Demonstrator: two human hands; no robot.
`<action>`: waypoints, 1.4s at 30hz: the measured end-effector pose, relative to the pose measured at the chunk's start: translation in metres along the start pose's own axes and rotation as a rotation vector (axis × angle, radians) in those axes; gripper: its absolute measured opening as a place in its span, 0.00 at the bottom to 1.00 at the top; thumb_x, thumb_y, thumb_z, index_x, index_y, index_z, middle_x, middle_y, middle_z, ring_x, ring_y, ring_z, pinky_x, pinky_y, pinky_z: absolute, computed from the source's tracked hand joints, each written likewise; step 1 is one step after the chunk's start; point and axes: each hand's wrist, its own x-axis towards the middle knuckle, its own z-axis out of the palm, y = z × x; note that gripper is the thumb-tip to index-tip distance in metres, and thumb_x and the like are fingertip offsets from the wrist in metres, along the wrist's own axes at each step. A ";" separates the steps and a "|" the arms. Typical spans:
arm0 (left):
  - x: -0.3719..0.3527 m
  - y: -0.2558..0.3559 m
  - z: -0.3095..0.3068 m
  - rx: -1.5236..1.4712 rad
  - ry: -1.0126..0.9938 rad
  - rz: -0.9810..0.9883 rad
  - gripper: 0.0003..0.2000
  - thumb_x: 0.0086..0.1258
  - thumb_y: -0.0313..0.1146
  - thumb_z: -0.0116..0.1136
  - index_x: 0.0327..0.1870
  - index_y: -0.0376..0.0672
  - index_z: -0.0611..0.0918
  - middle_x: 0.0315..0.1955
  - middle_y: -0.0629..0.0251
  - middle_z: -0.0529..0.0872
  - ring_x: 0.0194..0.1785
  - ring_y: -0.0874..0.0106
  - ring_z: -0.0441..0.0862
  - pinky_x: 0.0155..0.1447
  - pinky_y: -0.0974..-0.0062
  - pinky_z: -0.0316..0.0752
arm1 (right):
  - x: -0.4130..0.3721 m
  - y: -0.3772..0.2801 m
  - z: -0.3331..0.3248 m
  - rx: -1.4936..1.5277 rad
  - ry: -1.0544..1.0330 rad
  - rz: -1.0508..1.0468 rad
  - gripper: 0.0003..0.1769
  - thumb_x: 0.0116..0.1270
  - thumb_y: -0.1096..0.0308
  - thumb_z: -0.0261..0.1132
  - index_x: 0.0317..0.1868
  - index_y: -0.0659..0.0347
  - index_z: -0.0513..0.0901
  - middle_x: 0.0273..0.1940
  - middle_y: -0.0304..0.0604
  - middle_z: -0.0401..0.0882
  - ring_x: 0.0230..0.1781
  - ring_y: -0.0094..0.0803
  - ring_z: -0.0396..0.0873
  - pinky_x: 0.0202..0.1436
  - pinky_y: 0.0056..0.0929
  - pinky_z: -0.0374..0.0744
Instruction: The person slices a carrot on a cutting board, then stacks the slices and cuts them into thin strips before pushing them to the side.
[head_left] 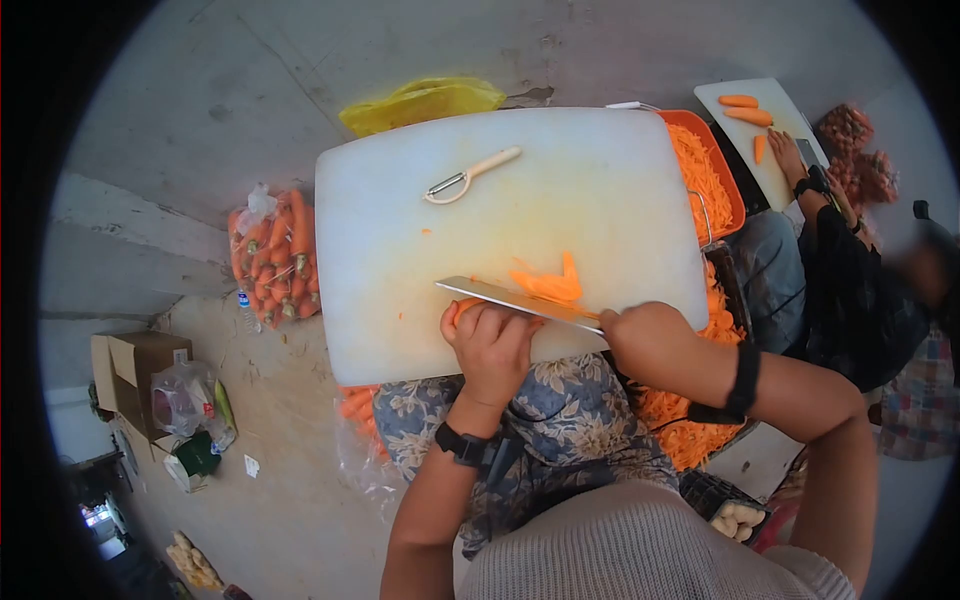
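My left hand presses a carrot down near the front edge of the white cutting board; the fingers cover most of it. In my right hand is the handle of a knife, its blade lying along the carrot beside my left fingertips. Thin carrot slices lie just beyond the blade. Farther back on the board rests a peeler with a pale handle, touched by neither hand. A few tiny carrot bits are scattered on the board.
An orange tub and a dark crate of shredded carrot stand to the right. A bag of whole carrots sits left. At far right a co-worker works at another cutting board. A cardboard box is on the left floor.
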 end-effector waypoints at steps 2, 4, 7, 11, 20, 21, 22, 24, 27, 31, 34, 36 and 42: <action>-0.001 -0.001 0.000 0.002 0.004 0.004 0.08 0.56 0.36 0.68 0.37 0.50 0.86 0.39 0.73 0.80 0.50 0.67 0.72 0.63 0.52 0.58 | 0.015 -0.001 0.019 0.017 0.024 -0.009 0.05 0.52 0.76 0.61 0.32 0.66 0.78 0.23 0.53 0.80 0.25 0.49 0.82 0.29 0.45 0.79; 0.000 -0.001 0.001 0.010 0.024 0.004 0.08 0.56 0.36 0.68 0.37 0.51 0.86 0.38 0.74 0.80 0.50 0.67 0.73 0.63 0.52 0.58 | 0.025 -0.002 0.030 0.004 0.155 -0.101 0.06 0.57 0.71 0.63 0.32 0.64 0.76 0.20 0.50 0.79 0.20 0.48 0.80 0.25 0.43 0.77; -0.002 -0.002 0.000 -0.003 0.015 -0.004 0.09 0.56 0.37 0.68 0.37 0.51 0.86 0.38 0.73 0.80 0.50 0.67 0.73 0.62 0.52 0.58 | 0.029 -0.006 0.029 0.002 0.154 -0.076 0.06 0.59 0.70 0.63 0.30 0.63 0.77 0.20 0.51 0.79 0.20 0.47 0.80 0.25 0.42 0.77; 0.002 -0.002 0.002 0.011 0.002 0.001 0.10 0.55 0.37 0.69 0.38 0.49 0.86 0.40 0.70 0.81 0.50 0.64 0.73 0.62 0.52 0.59 | 0.015 -0.008 0.014 0.007 0.143 -0.065 0.06 0.54 0.74 0.62 0.33 0.66 0.78 0.23 0.53 0.80 0.24 0.48 0.82 0.27 0.43 0.78; 0.001 -0.007 0.000 -0.062 0.025 0.018 0.14 0.50 0.32 0.70 0.41 0.46 0.86 0.44 0.63 0.81 0.54 0.57 0.73 0.62 0.53 0.59 | -0.050 -0.009 -0.008 -0.085 0.132 -0.015 0.03 0.56 0.72 0.61 0.30 0.63 0.77 0.21 0.49 0.79 0.21 0.45 0.81 0.26 0.40 0.79; 0.000 -0.007 -0.001 -0.063 0.013 0.022 0.15 0.50 0.32 0.70 0.41 0.46 0.85 0.44 0.62 0.81 0.54 0.57 0.73 0.62 0.53 0.59 | -0.053 -0.007 -0.007 -0.101 0.110 -0.002 0.03 0.56 0.72 0.61 0.30 0.63 0.77 0.21 0.49 0.80 0.21 0.45 0.81 0.25 0.40 0.79; 0.000 -0.007 -0.002 -0.066 0.017 0.023 0.15 0.50 0.32 0.70 0.41 0.46 0.85 0.44 0.62 0.81 0.54 0.57 0.73 0.62 0.53 0.59 | -0.054 -0.007 -0.008 -0.118 0.088 0.009 0.04 0.56 0.72 0.61 0.31 0.63 0.76 0.21 0.49 0.80 0.21 0.45 0.81 0.25 0.40 0.79; 0.000 -0.006 -0.004 -0.054 0.004 0.029 0.14 0.50 0.32 0.70 0.41 0.45 0.85 0.44 0.63 0.81 0.53 0.58 0.74 0.62 0.53 0.59 | -0.057 -0.009 -0.013 -0.122 0.064 0.014 0.04 0.56 0.72 0.61 0.31 0.63 0.77 0.21 0.49 0.80 0.21 0.45 0.81 0.25 0.39 0.79; 0.000 -0.004 -0.004 -0.048 0.014 0.021 0.14 0.51 0.32 0.70 0.40 0.45 0.86 0.43 0.65 0.81 0.52 0.60 0.74 0.63 0.54 0.59 | -0.053 -0.008 -0.015 -0.122 0.012 0.015 0.04 0.56 0.73 0.60 0.31 0.64 0.77 0.21 0.50 0.80 0.22 0.45 0.82 0.26 0.39 0.79; -0.001 -0.007 -0.002 -0.090 -0.012 0.015 0.13 0.51 0.32 0.70 0.39 0.45 0.86 0.42 0.66 0.81 0.52 0.61 0.74 0.64 0.54 0.59 | -0.042 -0.008 -0.022 -0.111 -0.067 0.044 0.05 0.54 0.74 0.61 0.32 0.65 0.77 0.21 0.51 0.80 0.23 0.46 0.82 0.26 0.41 0.80; 0.000 -0.004 -0.002 -0.081 -0.012 0.001 0.12 0.51 0.33 0.70 0.38 0.46 0.86 0.40 0.67 0.82 0.51 0.62 0.74 0.65 0.54 0.58 | -0.034 -0.004 -0.013 -0.077 -0.007 -0.021 0.07 0.56 0.71 0.64 0.32 0.65 0.77 0.18 0.49 0.78 0.18 0.46 0.79 0.22 0.43 0.77; 0.000 -0.004 -0.002 -0.056 0.018 0.000 0.08 0.54 0.36 0.70 0.34 0.48 0.86 0.38 0.73 0.82 0.50 0.67 0.75 0.62 0.56 0.59 | -0.023 -0.009 -0.017 -0.039 -0.044 0.004 0.06 0.54 0.74 0.63 0.32 0.66 0.77 0.20 0.51 0.79 0.21 0.47 0.81 0.25 0.43 0.78; -0.004 -0.001 0.000 -0.037 0.019 -0.008 0.07 0.54 0.36 0.70 0.33 0.50 0.85 0.37 0.76 0.81 0.49 0.70 0.76 0.63 0.56 0.57 | 0.002 -0.015 -0.012 0.040 -0.092 0.046 0.06 0.52 0.76 0.61 0.33 0.67 0.78 0.23 0.55 0.81 0.26 0.50 0.83 0.31 0.44 0.80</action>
